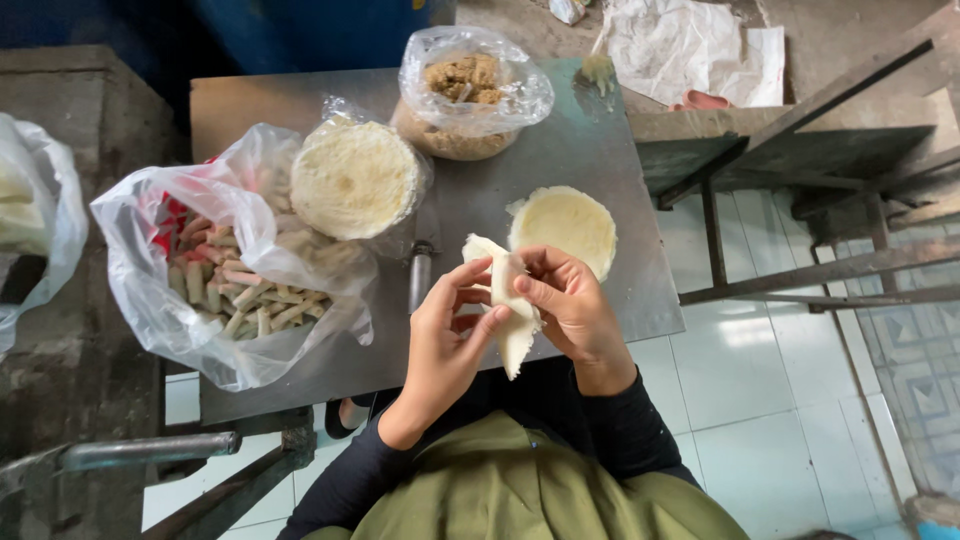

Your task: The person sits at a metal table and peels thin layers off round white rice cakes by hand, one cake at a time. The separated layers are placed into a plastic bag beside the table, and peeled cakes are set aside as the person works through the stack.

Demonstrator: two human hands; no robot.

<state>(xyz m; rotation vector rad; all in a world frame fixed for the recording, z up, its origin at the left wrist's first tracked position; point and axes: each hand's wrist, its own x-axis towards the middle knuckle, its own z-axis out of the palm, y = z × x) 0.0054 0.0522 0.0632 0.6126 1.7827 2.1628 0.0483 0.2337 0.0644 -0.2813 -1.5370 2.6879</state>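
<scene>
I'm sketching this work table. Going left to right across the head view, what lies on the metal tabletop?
Clear bag of rolled sticks → bagged stack of round wrappers → bagged tub of brown filling → loose stack of wrappers.

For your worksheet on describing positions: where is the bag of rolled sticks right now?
In the head view, the bag of rolled sticks lies open at the left of the metal table, beside the stack of round wrappers and left of both hands.

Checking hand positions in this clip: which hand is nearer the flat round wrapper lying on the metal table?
Right. The right hand sits just below the round wrapper, almost at its edge; the left hand is farther off, lower and to the left. Both pinch the folded wrapper.
</scene>
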